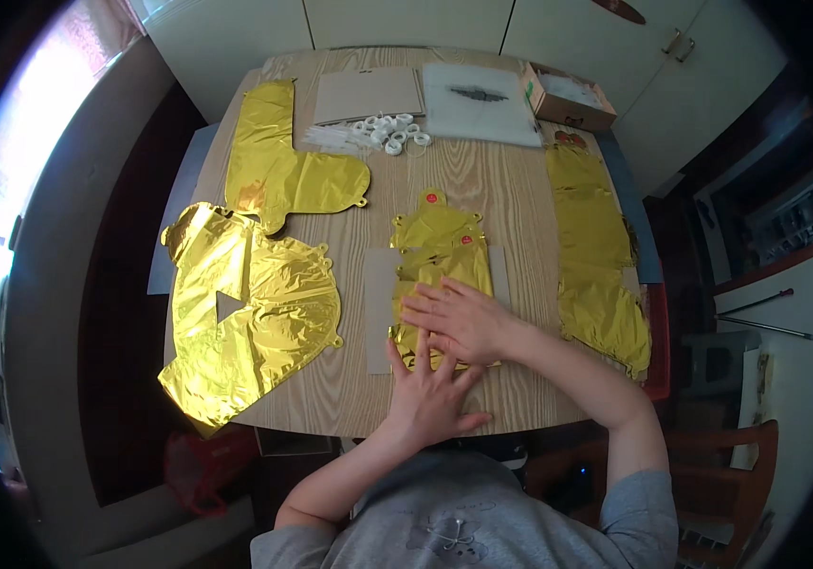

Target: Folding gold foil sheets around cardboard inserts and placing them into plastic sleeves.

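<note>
Pressing flat with fingers spread wide, the right hand (459, 321) lies palm-down on a stack of folded gold foil balloons (440, 275) at the near middle of the wooden table (482, 190). The left hand (430, 394) rests just below it, fingers likewise splayed and gripping nothing, its fingertips on the stack's near edge and partly under the right hand. A sheet of grey card (380, 313) lies beneath the stack. Left of the stack, two large gold foil shapes (250, 313) lie flattened. Right of it, a long gold foil strip (596, 256) runs along the table's edge. Farther back sit white rings (392, 131), a cardboard sheet (369, 93) and an open box (568, 95).
</note>
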`<state>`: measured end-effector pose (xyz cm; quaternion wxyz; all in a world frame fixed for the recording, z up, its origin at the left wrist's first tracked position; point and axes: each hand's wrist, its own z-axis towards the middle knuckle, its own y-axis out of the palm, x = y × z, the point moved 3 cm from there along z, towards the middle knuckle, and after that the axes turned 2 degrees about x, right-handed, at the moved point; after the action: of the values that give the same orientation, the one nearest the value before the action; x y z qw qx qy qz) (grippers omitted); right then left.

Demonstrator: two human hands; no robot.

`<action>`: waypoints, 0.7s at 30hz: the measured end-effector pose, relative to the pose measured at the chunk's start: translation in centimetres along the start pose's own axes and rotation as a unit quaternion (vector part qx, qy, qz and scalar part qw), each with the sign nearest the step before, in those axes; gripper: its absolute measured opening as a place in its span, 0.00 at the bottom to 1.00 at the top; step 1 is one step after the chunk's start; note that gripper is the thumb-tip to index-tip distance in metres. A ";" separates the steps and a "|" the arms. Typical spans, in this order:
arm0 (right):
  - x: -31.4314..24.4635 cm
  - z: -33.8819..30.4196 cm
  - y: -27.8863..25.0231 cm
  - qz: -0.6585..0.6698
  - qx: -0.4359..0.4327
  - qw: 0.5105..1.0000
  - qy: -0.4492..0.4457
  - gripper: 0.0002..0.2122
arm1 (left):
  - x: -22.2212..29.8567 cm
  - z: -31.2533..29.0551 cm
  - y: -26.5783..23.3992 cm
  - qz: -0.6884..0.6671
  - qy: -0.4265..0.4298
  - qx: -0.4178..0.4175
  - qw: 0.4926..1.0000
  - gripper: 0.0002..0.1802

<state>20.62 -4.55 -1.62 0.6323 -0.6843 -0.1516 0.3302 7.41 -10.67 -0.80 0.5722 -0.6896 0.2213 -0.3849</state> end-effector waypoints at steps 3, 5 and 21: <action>0.8 1.1 -0.6 -0.021 0.001 1.000 -0.001 0.23 | 0.1 0.1 -0.3 0.000 -0.003 0.043 0.999 0.46; 1.5 1.8 -0.6 -0.028 -0.001 1.000 -0.003 0.23 | 0.0 0.0 -0.4 0.001 -0.008 0.031 0.999 0.48; 9.0 1.6 -1.8 -0.059 0.316 0.920 0.224 0.10 | 0.3 -0.3 -0.5 0.025 0.005 0.048 0.999 0.48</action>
<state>26.63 2.58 -2.18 0.8514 -0.4946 0.0667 0.1614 7.28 -10.96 -0.20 0.6129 -0.6536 0.2230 -0.3841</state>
